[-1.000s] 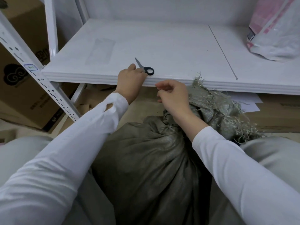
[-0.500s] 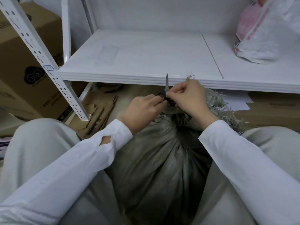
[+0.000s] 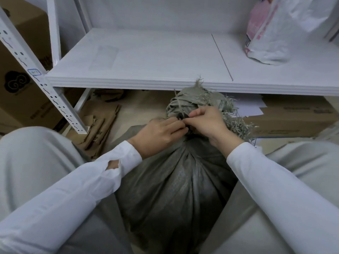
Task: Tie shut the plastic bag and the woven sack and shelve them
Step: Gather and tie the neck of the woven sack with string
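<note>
Fingertips of left hand [image 3: 161,133] and right hand [image 3: 208,123] pinch the gathered neck of the woven sack [image 3: 176,180], upright between the person's knees. The plastic bag [image 3: 275,35] lies on the shelf [image 3: 146,57].
</note>
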